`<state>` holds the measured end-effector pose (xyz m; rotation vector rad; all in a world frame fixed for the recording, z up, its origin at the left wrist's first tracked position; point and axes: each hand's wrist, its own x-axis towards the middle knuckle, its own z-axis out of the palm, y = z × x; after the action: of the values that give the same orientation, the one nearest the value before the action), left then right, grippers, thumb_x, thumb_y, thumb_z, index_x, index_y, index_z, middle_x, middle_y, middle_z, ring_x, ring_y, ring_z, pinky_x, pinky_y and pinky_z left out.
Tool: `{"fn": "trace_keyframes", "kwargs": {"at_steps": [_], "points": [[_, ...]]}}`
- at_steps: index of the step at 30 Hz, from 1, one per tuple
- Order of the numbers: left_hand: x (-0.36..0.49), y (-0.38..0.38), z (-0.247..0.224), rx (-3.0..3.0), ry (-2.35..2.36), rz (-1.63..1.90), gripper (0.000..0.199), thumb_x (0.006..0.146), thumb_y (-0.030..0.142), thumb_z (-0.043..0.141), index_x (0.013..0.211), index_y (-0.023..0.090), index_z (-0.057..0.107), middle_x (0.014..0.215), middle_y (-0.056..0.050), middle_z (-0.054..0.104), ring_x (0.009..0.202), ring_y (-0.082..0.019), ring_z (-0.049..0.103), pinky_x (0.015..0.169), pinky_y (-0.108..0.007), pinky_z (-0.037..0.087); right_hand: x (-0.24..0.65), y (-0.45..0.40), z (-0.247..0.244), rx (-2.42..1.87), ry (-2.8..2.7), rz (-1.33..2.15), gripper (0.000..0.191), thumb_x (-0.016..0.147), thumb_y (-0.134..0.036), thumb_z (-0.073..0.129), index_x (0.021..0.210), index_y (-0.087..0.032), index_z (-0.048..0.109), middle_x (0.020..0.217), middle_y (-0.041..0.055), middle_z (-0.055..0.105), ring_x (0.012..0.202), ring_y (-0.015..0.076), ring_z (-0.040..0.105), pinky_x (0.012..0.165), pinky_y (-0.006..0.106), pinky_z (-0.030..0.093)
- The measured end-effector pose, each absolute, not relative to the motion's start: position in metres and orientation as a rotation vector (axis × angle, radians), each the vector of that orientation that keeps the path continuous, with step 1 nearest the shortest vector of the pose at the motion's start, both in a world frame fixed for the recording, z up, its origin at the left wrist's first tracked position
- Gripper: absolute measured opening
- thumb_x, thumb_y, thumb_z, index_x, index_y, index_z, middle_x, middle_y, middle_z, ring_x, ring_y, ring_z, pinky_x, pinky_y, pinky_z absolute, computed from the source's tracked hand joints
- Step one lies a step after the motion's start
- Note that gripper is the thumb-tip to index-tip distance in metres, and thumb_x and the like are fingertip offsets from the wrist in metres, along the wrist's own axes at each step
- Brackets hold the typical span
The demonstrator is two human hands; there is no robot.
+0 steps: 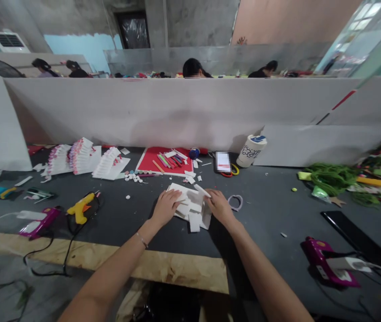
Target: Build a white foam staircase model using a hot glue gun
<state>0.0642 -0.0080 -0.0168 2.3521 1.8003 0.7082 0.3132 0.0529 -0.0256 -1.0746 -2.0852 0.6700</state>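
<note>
A white folded paper piece point(184, 209) lies on the dark tabletop between my two hands, with small white flaps and strips on it. My left hand point(167, 206) rests on its left side, fingers stretched out flat over the paper. My right hand point(222, 206) is closed at the right side, thumb and fingertips pinching a narrow white strip point(202, 191) that stands up from the paper. A small white rectangle point(194, 222) sticks out at the front of the piece. My right fingers partly hide the strip's end.
A lilac tape ring point(235, 203) lies right of my right hand. Behind are a red sheet point(146, 160) with coloured pens, scissors point(234, 170) and a white tumbler point(251, 151). At left are a yellow glue gun point(81, 208) and white fans point(82, 155); at right, a purple power strip point(327, 264).
</note>
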Motion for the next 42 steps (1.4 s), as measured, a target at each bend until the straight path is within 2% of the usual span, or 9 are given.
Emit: {"fn": "trace_keyframes", "kwargs": {"at_steps": [3,6,16,22,27,30,35,39,42], "points": [[0.053,-0.023,-0.022,2.299,1.789,0.887,0.039,0.1,0.03,0.037,0.131,0.021,0.059,0.129,-0.011,0.066,0.127,-0.024,0.054,0.109,-0.049,0.04,0.321,0.02,-0.024,-1.074,-2.091,0.793,0.037,0.099,-0.039,0.039,0.105,-0.018,0.069,0.093,0.0101,0.073,0.085,0.0236,0.067,0.077,0.036,0.053],[0.041,-0.032,-0.028,2.26,1.737,0.987,0.041,0.1,0.031,0.036,0.132,0.02,0.059,0.129,-0.013,0.065,0.125,-0.024,0.055,0.106,-0.046,0.044,0.31,-0.008,-0.025,-0.923,-2.213,1.02,0.037,0.096,-0.044,0.046,0.089,-0.02,0.072,0.074,0.0007,0.072,0.065,0.0165,0.065,0.061,0.025,0.051],[0.05,-0.014,-0.024,2.28,1.94,1.043,0.036,0.099,0.025,0.041,0.129,0.025,0.061,0.124,-0.011,0.067,0.12,-0.026,0.058,0.109,-0.055,0.036,0.29,0.04,-0.025,-1.103,-1.987,0.719,0.035,0.095,-0.039,0.044,0.1,-0.016,0.07,0.083,0.0074,0.071,0.074,0.021,0.064,0.069,0.03,0.05],[0.049,-0.022,-0.022,2.575,1.515,0.986,0.036,0.097,0.016,0.043,0.126,0.025,0.064,0.114,-0.011,0.068,0.11,-0.021,0.06,0.093,-0.039,0.05,0.302,0.033,-0.037,-0.974,-2.082,0.63,0.043,0.09,-0.022,0.051,0.131,-0.026,0.062,0.107,0.0085,0.069,0.096,0.0222,0.065,0.087,0.035,0.052],[0.042,-0.026,-0.013,2.539,1.308,0.712,0.024,0.092,0.03,0.057,0.111,0.025,0.07,0.118,-0.01,0.066,0.114,-0.024,0.058,0.096,-0.04,0.047,0.32,0.033,-0.034,-0.866,-2.301,0.576,0.059,0.076,-0.003,0.048,0.124,-0.029,0.067,0.115,0.0071,0.069,0.106,0.0227,0.062,0.094,0.041,0.051],[0.039,-0.022,-0.01,2.489,1.404,0.675,0.028,0.092,0.041,0.057,0.111,0.025,0.07,0.109,-0.008,0.07,0.108,-0.025,0.061,0.097,-0.043,0.045,0.328,0.034,-0.026,-0.846,-2.325,0.665,0.064,0.07,0.0,0.044,0.123,-0.027,0.068,0.117,0.0065,0.07,0.108,0.0237,0.062,0.097,0.044,0.049],[0.037,-0.013,-0.025,2.199,2.041,0.876,0.046,0.097,0.044,0.043,0.127,0.013,0.061,0.126,-0.019,0.063,0.122,-0.032,0.054,0.104,-0.05,0.041,0.321,0.042,-0.037,-1.157,-2.056,0.445,0.043,0.084,-0.012,0.044,0.115,-0.024,0.069,0.12,0.0109,0.069,0.114,0.0283,0.059,0.098,0.05,0.045],[0.037,-0.009,-0.036,2.213,1.982,0.688,0.052,0.094,0.047,0.049,0.135,0.016,0.055,0.14,-0.017,0.056,0.134,-0.032,0.046,0.117,-0.053,0.026,0.307,0.05,-0.057,-1.34,-2.025,0.33,0.041,0.092,-0.036,0.047,0.125,-0.016,0.063,0.127,0.0187,0.064,0.119,0.033,0.055,0.099,0.053,0.042],[0.036,-0.007,-0.038,2.184,1.992,0.696,0.052,0.095,0.047,0.045,0.136,0.017,0.053,0.147,-0.016,0.05,0.141,-0.031,0.039,0.12,-0.054,0.021,0.307,0.053,-0.062,-1.335,-2.014,0.409,0.04,0.095,-0.037,0.041,0.121,-0.019,0.065,0.125,0.0159,0.066,0.117,0.0302,0.057,0.099,0.05,0.042]]}}
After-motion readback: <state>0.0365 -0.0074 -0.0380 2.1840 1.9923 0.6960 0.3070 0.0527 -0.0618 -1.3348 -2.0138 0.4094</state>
